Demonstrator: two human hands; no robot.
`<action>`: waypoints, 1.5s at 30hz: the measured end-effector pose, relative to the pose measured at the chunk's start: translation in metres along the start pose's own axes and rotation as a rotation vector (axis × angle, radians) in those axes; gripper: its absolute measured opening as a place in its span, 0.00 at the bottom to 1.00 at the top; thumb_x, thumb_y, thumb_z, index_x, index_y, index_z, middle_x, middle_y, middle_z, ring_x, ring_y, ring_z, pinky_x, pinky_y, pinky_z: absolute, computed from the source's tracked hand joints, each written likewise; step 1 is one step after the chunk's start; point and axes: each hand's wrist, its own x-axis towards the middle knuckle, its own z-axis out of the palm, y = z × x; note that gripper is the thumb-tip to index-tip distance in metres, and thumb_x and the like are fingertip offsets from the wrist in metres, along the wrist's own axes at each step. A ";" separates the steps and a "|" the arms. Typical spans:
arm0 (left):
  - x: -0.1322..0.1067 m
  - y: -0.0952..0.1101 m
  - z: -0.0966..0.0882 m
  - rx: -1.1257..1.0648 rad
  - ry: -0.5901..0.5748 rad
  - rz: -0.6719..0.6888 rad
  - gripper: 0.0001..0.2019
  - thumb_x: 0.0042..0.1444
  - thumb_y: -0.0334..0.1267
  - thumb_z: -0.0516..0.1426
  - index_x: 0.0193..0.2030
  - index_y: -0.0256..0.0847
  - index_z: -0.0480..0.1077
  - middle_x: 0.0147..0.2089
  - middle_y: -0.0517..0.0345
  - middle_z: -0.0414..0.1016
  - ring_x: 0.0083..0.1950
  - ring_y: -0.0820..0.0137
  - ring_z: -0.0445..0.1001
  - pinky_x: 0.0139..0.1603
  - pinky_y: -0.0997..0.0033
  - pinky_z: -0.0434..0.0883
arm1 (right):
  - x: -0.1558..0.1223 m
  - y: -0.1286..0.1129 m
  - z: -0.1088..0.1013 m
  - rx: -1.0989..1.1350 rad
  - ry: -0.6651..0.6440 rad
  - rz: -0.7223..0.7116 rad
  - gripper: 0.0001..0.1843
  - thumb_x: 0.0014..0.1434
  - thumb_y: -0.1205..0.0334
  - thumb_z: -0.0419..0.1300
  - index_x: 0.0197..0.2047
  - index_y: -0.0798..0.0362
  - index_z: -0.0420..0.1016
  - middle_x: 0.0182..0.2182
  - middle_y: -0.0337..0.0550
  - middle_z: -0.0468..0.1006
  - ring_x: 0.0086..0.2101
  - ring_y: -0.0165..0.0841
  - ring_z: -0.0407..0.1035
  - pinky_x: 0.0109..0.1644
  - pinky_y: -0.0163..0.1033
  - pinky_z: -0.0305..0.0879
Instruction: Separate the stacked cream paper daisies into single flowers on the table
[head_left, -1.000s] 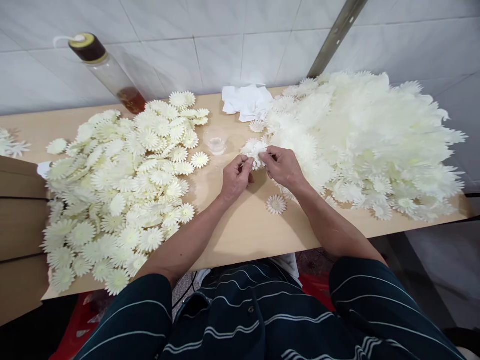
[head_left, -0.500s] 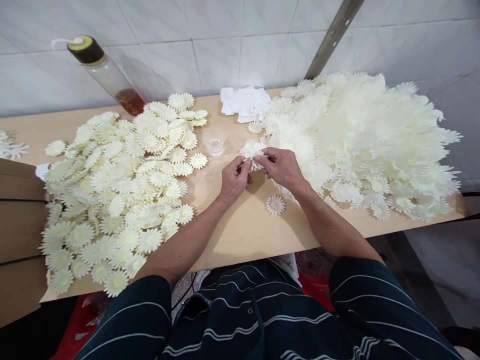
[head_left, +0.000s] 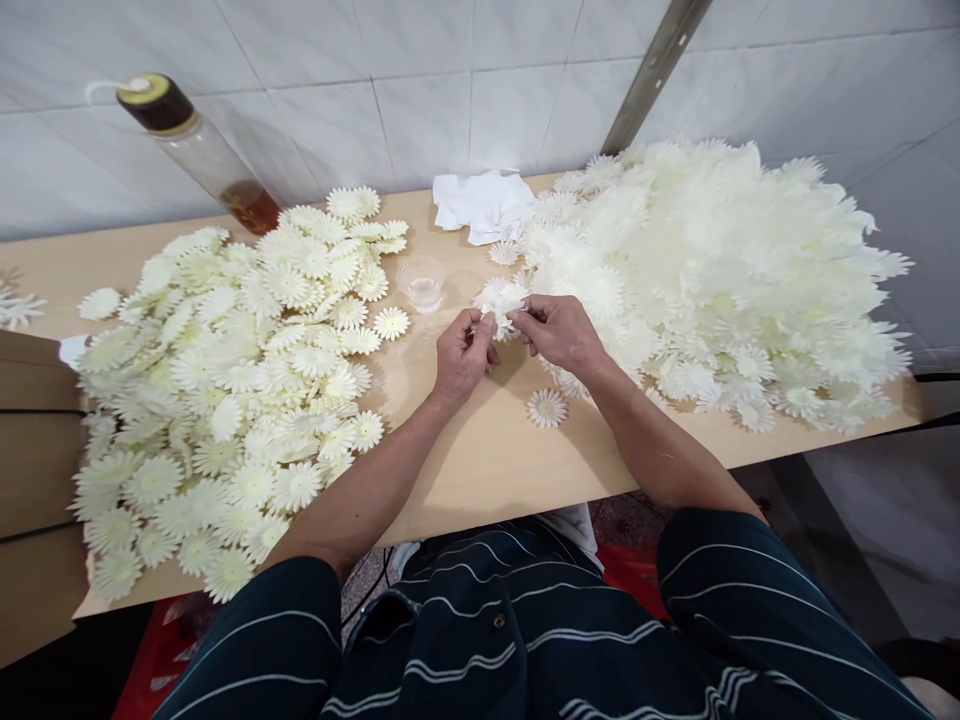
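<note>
At the middle of the table, a white artificial flower point(head_left: 501, 297) with layered petals is between my two hands. My left hand point(head_left: 463, 355) pinches its near left edge with thumb and forefinger. From the other side, my right hand point(head_left: 556, 330) grips the petals the same way. Fingertips cover part of the flower's near side. Just below my right hand, a single flower layer point(head_left: 547, 408) lies flat on the wood. A small clear dish point(head_left: 424, 294) stands to the left, beyond my left hand.
A heap of cream flower pieces point(head_left: 225, 400) covers the table's left side, and a larger white pile point(head_left: 720, 270) fills the right. Crumpled white tissue point(head_left: 484, 205) lies by the wall. A bottle with brown liquid point(head_left: 214, 165) stands back left, and a cardboard box point(head_left: 37, 490) at the left edge.
The whole view has shifted slightly, so things sit a little further left. Both hands keep their pinch on the flower, and their fingers have barely moved.
</note>
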 end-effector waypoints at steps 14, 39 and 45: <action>0.004 -0.001 0.000 0.034 0.130 -0.016 0.26 0.62 0.67 0.69 0.35 0.44 0.75 0.20 0.68 0.71 0.17 0.75 0.69 0.19 0.74 0.66 | 0.001 0.005 0.001 0.095 0.200 0.017 0.16 0.59 0.46 0.71 0.31 0.51 0.84 0.22 0.38 0.75 0.24 0.31 0.65 0.30 0.40 0.62; 0.004 -0.001 0.001 0.005 0.080 -0.018 0.23 0.62 0.62 0.69 0.36 0.42 0.79 0.18 0.65 0.71 0.16 0.76 0.66 0.18 0.76 0.64 | 0.014 0.029 -0.065 -0.339 0.654 -0.196 0.33 0.75 0.30 0.58 0.57 0.52 0.85 0.57 0.63 0.84 0.34 0.40 0.76 0.46 0.51 0.74; 0.001 -0.002 0.002 0.052 0.047 0.024 0.23 0.64 0.62 0.69 0.36 0.42 0.78 0.19 0.66 0.70 0.17 0.75 0.68 0.19 0.75 0.63 | 0.002 -0.003 -0.021 -0.091 0.121 -0.111 0.35 0.64 0.25 0.67 0.42 0.53 0.86 0.34 0.47 0.83 0.32 0.35 0.70 0.40 0.44 0.67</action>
